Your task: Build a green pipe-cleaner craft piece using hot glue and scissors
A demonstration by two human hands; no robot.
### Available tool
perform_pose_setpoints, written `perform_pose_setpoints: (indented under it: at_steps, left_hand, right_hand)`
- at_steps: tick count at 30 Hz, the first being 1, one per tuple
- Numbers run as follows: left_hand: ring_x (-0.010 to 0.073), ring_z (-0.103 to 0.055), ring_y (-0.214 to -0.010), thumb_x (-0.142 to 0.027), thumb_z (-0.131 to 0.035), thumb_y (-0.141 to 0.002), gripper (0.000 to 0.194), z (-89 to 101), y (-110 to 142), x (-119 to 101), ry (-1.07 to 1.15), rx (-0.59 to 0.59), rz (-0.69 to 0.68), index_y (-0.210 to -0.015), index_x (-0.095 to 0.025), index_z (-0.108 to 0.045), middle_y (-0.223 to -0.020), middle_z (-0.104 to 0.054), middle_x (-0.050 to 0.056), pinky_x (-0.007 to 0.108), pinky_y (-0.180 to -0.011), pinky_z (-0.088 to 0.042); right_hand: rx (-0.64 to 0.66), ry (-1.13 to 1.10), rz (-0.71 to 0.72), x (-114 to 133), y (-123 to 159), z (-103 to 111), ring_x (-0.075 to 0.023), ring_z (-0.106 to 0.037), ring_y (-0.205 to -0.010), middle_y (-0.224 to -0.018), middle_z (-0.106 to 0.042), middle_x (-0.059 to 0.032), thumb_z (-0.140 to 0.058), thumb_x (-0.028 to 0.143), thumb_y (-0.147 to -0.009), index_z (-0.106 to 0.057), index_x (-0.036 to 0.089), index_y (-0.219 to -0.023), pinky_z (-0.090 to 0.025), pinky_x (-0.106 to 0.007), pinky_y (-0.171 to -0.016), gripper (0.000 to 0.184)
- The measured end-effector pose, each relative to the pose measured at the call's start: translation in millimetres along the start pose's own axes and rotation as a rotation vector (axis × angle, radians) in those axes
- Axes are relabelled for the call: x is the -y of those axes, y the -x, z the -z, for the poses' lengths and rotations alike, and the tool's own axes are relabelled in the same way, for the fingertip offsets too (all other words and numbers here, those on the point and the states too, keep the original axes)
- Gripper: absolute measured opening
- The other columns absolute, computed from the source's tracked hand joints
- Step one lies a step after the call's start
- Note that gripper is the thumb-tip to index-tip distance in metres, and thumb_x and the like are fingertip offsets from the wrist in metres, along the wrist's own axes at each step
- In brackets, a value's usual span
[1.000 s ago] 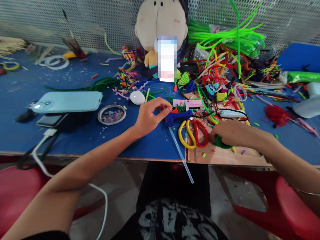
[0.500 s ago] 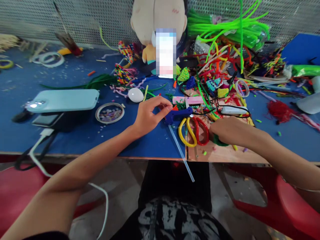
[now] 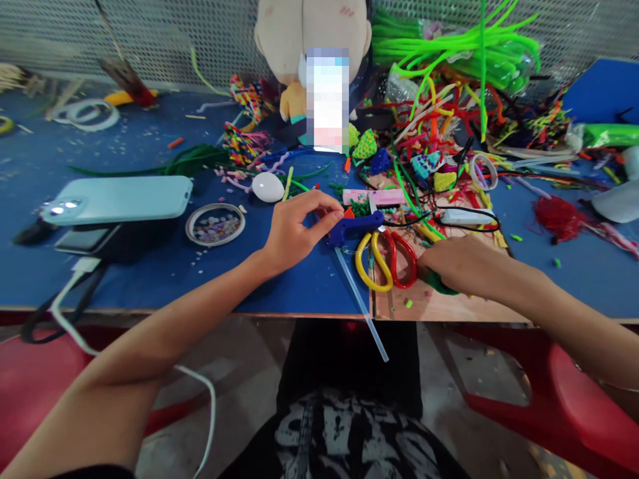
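My left hand [image 3: 295,229] is closed in a pinch, thumb against fingertips, just above a dark blue glue gun [image 3: 352,228]. Whatever lies between those fingertips is too small to make out. A clear glue stick [image 3: 360,297] runs from the gun past the table's front edge. Right of the gun lie scissors [image 3: 373,266] with one yellow and one red handle. My right hand [image 3: 462,263] is curled closed over the wooden board [image 3: 399,307], its fingers mostly hidden. Something dark green [image 3: 442,285] shows beneath it; I cannot tell whether it is gripped.
A pink strip [image 3: 374,197], a white block [image 3: 466,216] with black cord and tangled pipe cleaners [image 3: 439,110] lie beyond my hands. Leftward are a white egg shape [image 3: 267,187], a ring of beads [image 3: 215,225] and a light blue phone [image 3: 124,198]. Another lit phone [image 3: 327,100] stands before a plush doll [image 3: 284,50].
The view has shifted slightly, so objects on the left sit a little farther left. Both hands keep nearly the same pose and place.
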State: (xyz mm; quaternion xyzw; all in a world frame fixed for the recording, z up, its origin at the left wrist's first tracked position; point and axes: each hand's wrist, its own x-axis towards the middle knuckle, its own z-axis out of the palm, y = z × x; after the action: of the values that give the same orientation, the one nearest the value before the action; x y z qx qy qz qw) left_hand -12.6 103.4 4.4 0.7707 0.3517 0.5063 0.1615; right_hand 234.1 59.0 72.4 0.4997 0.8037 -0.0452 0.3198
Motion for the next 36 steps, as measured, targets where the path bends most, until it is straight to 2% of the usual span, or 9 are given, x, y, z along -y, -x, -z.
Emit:
perform_pose_setpoints:
  at_steps: [6, 14, 18, 19, 22, 24, 27, 30, 36]
  left_hand:
    - [0.0070, -0.062, -0.064, -0.024, -0.060, -0.085, 0.014, -0.3, 0, 1, -0.012, 0.014, 0.015, -0.077, -0.015, -0.068, -0.072, -0.071, -0.001, 0.018, -0.064, -0.050]
    - [0.0074, -0.062, -0.064, -0.022, -0.060, -0.085, 0.013, -0.8, 1, 1, -0.021, 0.003, -0.028, -0.077, -0.015, -0.068, -0.071, -0.071, -0.001, 0.017, -0.064, -0.049]
    - [0.0077, -0.063, -0.064, -0.022, -0.060, -0.087, 0.014, -0.4, 2, 0, -0.052, 0.003, -0.103, -0.078, -0.015, -0.068, -0.072, -0.071, -0.001, 0.018, -0.064, -0.049]
    - [0.0078, -0.063, -0.065, -0.022, -0.060, -0.087, 0.013, -0.4, 2, -1, -0.061, 0.011, -0.129, -0.078, -0.015, -0.068, -0.073, -0.072, -0.001, 0.018, -0.065, -0.050]
    - [0.0077, -0.064, -0.066, -0.020, -0.062, -0.087, 0.009, -1.6, 5, -4, -0.065, 0.054, -0.230, -0.081, -0.014, -0.067, -0.075, -0.072, 0.000, 0.018, -0.065, -0.050]
    - [0.0073, -0.064, -0.066, -0.020, -0.065, -0.085, 0.006, -3.1, 8, -6, -0.031, 0.088, -0.313, -0.085, -0.014, -0.066, -0.077, -0.071, 0.001, 0.017, -0.065, -0.051]
    - [0.0079, -0.066, -0.072, -0.024, -0.070, -0.082, 0.016, -6.1, 13, -10, 0.068, 0.117, -0.427, -0.095, -0.015, -0.066, -0.084, -0.073, 0.003, 0.017, -0.067, -0.053]
    - [0.0093, -0.068, -0.079, -0.024, -0.073, -0.079, 0.023, -8.6, 16, -12, 0.157, 0.099, -0.474, -0.099, -0.015, -0.065, -0.086, -0.073, 0.004, 0.017, -0.071, -0.055]
    - [0.0082, -0.066, -0.074, -0.024, -0.072, -0.080, 0.018, -7.7, 16, -14, 0.185, 0.043, -0.437, -0.098, -0.019, -0.068, -0.084, -0.071, 0.002, 0.017, -0.069, -0.055]
  right_hand:
    - [-0.018, 0.070, 0.004, 4, 0, 3, -0.0196, -0.064, -0.062, -0.072, -0.071, -0.0089, -0.046, 0.000, -0.073, -0.069, 0.017, -0.074, -0.020, -0.028, -0.050, 0.029]
    - [-0.115, -0.007, 0.008, 14, -1, -3, -0.0204, -0.063, -0.060, -0.063, -0.070, -0.0080, -0.053, 0.005, -0.072, -0.072, 0.019, -0.068, -0.028, -0.028, -0.052, 0.025]
    - [-0.124, -0.071, 0.023, -2, 3, -9, -0.0189, -0.061, -0.059, -0.067, -0.070, -0.0085, -0.049, 0.003, -0.067, -0.072, 0.016, -0.073, -0.027, -0.027, -0.052, 0.027]
    - [-0.088, -0.135, 0.042, -10, 4, -10, -0.0176, -0.060, -0.057, -0.065, -0.069, -0.0059, -0.049, 0.004, -0.065, -0.072, 0.017, -0.075, -0.028, -0.027, -0.052, 0.028]
    - [-0.177, -0.407, 0.211, -28, 4, -10, -0.0141, -0.060, -0.062, -0.070, -0.069, -0.0012, -0.045, 0.002, -0.061, -0.070, 0.019, -0.079, -0.035, -0.025, -0.057, 0.035]
    - [-0.262, -0.663, 0.382, -30, 0, -6, -0.0129, -0.063, -0.071, -0.082, -0.072, -0.0008, -0.046, 0.003, -0.066, -0.070, 0.018, -0.087, -0.041, -0.023, -0.064, 0.035]
    - [-0.390, -0.953, 0.549, -15, -13, 1, -0.0125, -0.064, -0.072, -0.082, -0.072, -0.0029, -0.053, 0.018, -0.080, -0.069, 0.015, -0.084, -0.045, -0.023, -0.067, 0.016]
    - [-0.502, -1.074, 0.593, 2, -28, 5, -0.0118, -0.063, -0.070, -0.078, -0.071, -0.0029, -0.059, 0.026, -0.082, -0.068, 0.015, -0.081, -0.045, -0.022, -0.065, 0.014]
    - [-0.480, -1.279, 0.689, 20, -48, 9, -0.0085, -0.056, -0.064, -0.070, -0.066, 0.0021, -0.064, 0.021, -0.077, -0.067, 0.016, -0.077, -0.043, -0.020, -0.062, 0.006]
